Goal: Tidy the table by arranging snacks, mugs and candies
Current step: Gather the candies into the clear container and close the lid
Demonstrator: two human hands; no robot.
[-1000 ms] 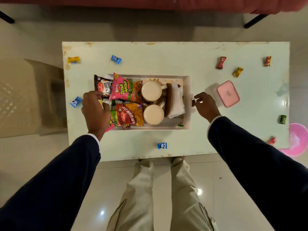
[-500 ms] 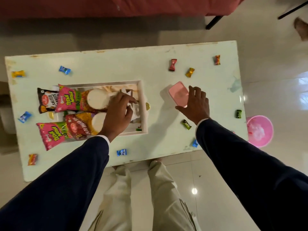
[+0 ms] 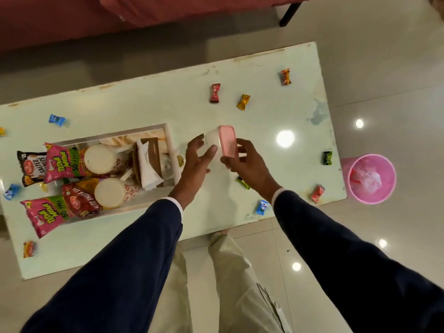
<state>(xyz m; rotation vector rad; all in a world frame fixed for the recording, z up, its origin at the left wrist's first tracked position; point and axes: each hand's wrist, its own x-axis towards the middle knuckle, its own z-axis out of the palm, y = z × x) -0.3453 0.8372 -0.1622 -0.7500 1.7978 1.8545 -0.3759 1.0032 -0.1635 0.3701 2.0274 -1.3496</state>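
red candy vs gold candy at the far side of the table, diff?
The red candy has a red wrapper with dark ends; the gold candy is yellow-gold all over. The red candy lies nearly straight up the picture, the gold candy slanted. Both are twist-wrapped, lie loose on the table, and neither hand touches them.

Snack packets: four; mugs: two; candies: twelve (one at left edge cut off); pink-lidded box: one.

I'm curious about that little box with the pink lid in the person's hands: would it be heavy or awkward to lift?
Probably light: the box sits tilted between the left hand and right hand, gripped mostly by fingertips. It looks like stiff plastic, so it should keep its shape. Its smooth whitish sides might be a little slippery.
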